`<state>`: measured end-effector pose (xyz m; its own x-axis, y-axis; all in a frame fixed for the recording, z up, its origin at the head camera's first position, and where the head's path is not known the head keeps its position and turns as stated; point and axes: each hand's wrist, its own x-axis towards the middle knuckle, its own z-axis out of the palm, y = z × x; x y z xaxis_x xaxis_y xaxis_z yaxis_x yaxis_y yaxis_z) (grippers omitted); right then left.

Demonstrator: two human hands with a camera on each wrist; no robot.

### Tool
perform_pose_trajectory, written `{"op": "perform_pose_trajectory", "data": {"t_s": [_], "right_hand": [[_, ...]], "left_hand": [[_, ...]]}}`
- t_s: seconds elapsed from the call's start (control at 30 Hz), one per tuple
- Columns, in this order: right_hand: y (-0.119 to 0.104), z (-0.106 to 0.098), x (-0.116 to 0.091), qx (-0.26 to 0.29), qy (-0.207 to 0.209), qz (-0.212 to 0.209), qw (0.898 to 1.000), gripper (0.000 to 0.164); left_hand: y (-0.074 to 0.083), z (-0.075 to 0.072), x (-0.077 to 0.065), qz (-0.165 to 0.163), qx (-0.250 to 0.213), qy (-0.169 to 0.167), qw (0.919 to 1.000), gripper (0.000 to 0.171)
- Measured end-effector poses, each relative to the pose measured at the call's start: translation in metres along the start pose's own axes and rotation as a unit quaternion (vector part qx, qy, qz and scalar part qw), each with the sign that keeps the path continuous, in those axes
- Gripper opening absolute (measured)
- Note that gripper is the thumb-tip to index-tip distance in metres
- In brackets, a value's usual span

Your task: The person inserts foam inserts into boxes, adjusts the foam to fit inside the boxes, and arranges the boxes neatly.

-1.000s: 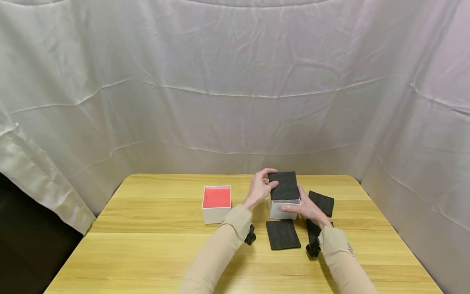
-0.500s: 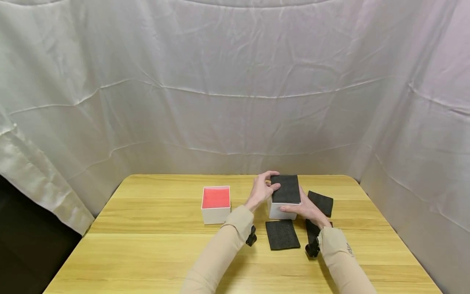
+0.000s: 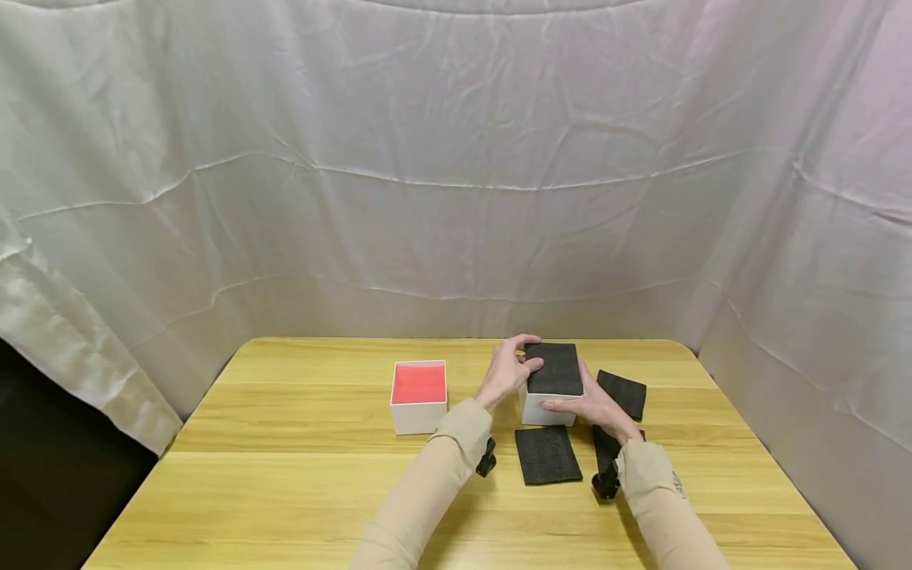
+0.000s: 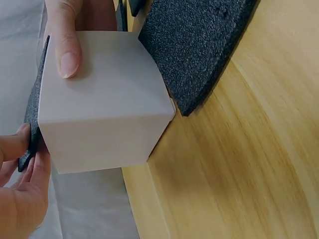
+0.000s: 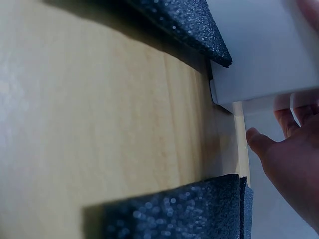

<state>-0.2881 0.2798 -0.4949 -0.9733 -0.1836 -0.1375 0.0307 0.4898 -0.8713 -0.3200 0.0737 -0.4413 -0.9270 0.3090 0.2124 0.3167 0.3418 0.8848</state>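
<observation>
A white box (image 3: 547, 409) stands right of the table's middle, with a square black foam sheet (image 3: 554, 369) lying across its top. My left hand (image 3: 503, 370) pinches that sheet at its left edge, thumb above and fingers beneath; in the left wrist view the sheet (image 4: 34, 107) shows edge-on at the box's opening. My right hand (image 3: 594, 405) grips the box from the right, its thumb (image 4: 68, 56) flat on the front wall. In the right wrist view its fingers lie along the box's side wall (image 5: 269, 55). The inside of this box is hidden.
A second white box (image 3: 419, 419) with a red layer (image 3: 419, 383) inside stands to the left. One black foam sheet (image 3: 549, 455) lies in front of the gripped box. Two more, a far sheet (image 3: 623, 394) and a partly covered near sheet (image 3: 606, 445), lie by my right wrist.
The foam sheet in my left hand has come down from a tilt above the box onto its top, shifting slightly right and nearer. My right hand keeps its hold on the box.
</observation>
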Motion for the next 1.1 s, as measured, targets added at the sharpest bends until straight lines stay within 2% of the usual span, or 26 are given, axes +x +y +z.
{"op": "perform_pose_trajectory", "data": {"t_s": [0.2,0.43,0.8,1.1], "right_hand": [[-0.0005,0.0004,-0.0007,-0.003,0.002,0.007,1.000,0.132],[-0.0014,0.0001,-0.0009,-0.010,0.003,0.008,1.000,0.131],[-0.0006,0.0015,-0.0019,0.002,0.003,0.008,1.000,0.129],[-0.0001,0.0005,-0.0006,-0.003,0.005,-0.001,1.000,0.128]], "left_hand": [[0.0020,0.0000,-0.0004,0.008,0.060,-0.020,0.9979,0.038],[0.0035,0.0018,-0.0004,0.024,0.133,-0.032,0.9902,0.037],[0.0081,0.0007,-0.0010,0.027,0.176,-0.054,0.9826,0.036],[0.0094,0.0014,0.0028,0.057,0.244,-0.061,0.9663,0.033]]}}
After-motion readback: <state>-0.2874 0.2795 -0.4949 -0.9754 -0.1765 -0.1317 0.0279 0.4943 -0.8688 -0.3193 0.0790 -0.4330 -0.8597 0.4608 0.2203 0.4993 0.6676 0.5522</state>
